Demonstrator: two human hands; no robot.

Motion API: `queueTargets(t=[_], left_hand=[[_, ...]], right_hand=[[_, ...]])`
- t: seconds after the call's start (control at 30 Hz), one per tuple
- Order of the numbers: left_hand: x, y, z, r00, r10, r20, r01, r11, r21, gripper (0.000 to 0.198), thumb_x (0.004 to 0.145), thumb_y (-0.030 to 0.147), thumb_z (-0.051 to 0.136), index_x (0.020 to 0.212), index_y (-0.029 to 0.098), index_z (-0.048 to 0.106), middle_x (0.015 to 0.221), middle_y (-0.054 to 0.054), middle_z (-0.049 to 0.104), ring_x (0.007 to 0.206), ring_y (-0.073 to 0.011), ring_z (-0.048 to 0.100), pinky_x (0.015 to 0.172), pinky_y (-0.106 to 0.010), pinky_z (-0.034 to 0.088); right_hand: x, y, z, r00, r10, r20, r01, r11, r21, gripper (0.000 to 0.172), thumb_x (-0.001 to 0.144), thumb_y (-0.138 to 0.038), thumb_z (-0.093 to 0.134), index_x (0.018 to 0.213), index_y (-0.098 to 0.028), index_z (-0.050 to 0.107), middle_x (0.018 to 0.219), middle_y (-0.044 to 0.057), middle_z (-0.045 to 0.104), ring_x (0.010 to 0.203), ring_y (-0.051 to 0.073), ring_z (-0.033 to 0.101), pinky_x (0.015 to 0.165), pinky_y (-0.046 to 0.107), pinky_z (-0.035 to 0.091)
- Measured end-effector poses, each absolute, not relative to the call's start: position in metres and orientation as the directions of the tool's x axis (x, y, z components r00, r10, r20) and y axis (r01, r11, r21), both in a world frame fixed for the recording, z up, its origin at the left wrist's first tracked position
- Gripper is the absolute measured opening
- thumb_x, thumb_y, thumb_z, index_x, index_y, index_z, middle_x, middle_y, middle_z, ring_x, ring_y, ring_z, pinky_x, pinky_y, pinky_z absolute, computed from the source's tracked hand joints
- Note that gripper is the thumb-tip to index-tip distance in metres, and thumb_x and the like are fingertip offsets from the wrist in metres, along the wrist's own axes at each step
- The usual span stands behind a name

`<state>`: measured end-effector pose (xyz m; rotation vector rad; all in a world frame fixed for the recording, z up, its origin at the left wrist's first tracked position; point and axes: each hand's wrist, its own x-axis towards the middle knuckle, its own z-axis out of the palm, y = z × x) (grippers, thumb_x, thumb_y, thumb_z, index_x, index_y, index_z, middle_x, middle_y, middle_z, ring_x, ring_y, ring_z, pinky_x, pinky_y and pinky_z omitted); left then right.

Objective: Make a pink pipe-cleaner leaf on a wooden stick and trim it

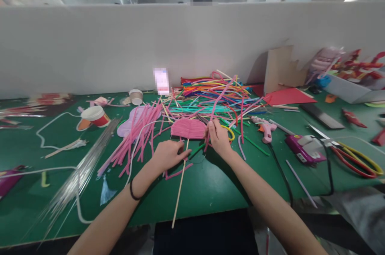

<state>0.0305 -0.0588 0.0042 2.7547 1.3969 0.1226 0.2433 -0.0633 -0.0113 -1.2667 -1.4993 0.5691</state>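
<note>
A pink half-round piece (pixel 188 128), made of pipe cleaners laid side by side, sits in front of me with a thin wooden stick (pixel 179 197) running down from it. My left hand (pixel 168 156) is closed, thumb and fingers at the upper part of the stick, below the pink piece. At the piece's right edge, my right hand (pixel 218 136) pinches a long pink pipe cleaner (pixel 221 96) that rises up and to the right. Its fingertips are partly hidden. Yellow-handled scissors (pixel 231 132) lie beside and partly behind the right hand.
Multicoloured pipe cleaners (pixel 210 90) are heaped at the back, with loose pink ones (pixel 135 142) at left. Metal wires (pixel 86 171) and a paper cup (pixel 96 115) lie farther left. On the right are a glue gun (pixel 266 128), a purple power strip (pixel 302 150) and large scissors (pixel 351 152).
</note>
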Motion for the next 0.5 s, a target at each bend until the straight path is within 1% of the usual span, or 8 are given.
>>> queueTargets(t=[0.17,0.23,0.3,0.37,0.5], left_hand=[[0.04,-0.064,-0.002,0.514,0.854,-0.08,0.854,-0.501,0.139,0.03,0.088,0.033,0.043,0.066,0.02,0.06,0.068,-0.006,0.066,0.062,-0.0197,0.062,0.052,-0.027,0.03],[0.035,-0.06,-0.001,0.49,0.867,-0.087,0.865,-0.471,0.175,0.029,0.085,0.031,0.044,0.063,0.02,0.058,0.065,-0.005,0.065,0.06,-0.0182,0.06,0.052,-0.026,0.029],[0.029,-0.055,0.002,0.478,0.878,-0.032,0.862,-0.462,0.21,0.028,0.084,0.03,0.044,0.06,0.02,0.055,0.059,-0.003,0.061,0.057,-0.0166,0.057,0.051,-0.026,0.027],[0.023,-0.051,0.006,0.471,0.881,0.055,0.842,-0.467,0.269,0.029,0.083,0.031,0.045,0.057,0.02,0.051,0.055,-0.001,0.057,0.054,-0.0146,0.053,0.051,-0.026,0.027],[0.018,-0.05,0.014,0.429,0.877,0.216,0.769,-0.48,0.423,0.033,0.084,0.034,0.046,0.054,0.019,0.046,0.049,0.003,0.048,0.048,-0.011,0.045,0.051,-0.024,0.028]], right_hand=[[0.243,-0.064,-0.007,0.209,0.89,0.404,0.256,0.349,-0.901,0.035,0.097,-0.051,0.033,0.08,-0.024,0.047,0.058,-0.003,0.058,0.045,0.013,0.055,0.048,0.025,0.043],[0.243,-0.064,-0.004,0.285,0.871,0.402,0.173,0.365,-0.915,0.035,0.096,-0.052,0.035,0.081,-0.024,0.048,0.058,-0.004,0.058,0.043,0.012,0.054,0.046,0.024,0.043],[0.245,-0.063,-0.002,0.36,0.854,0.376,0.068,0.378,-0.923,0.035,0.095,-0.053,0.036,0.083,-0.023,0.048,0.057,-0.005,0.058,0.041,0.011,0.052,0.045,0.024,0.042],[0.248,-0.061,-0.001,0.429,0.843,0.326,-0.031,0.374,-0.927,0.036,0.094,-0.056,0.037,0.084,-0.023,0.047,0.056,-0.005,0.057,0.04,0.01,0.051,0.041,0.022,0.04],[0.257,-0.054,-0.003,0.545,0.804,0.237,-0.125,0.358,-0.925,0.038,0.091,-0.059,0.039,0.083,-0.022,0.047,0.058,-0.005,0.056,0.041,0.009,0.052,0.038,0.02,0.036]])
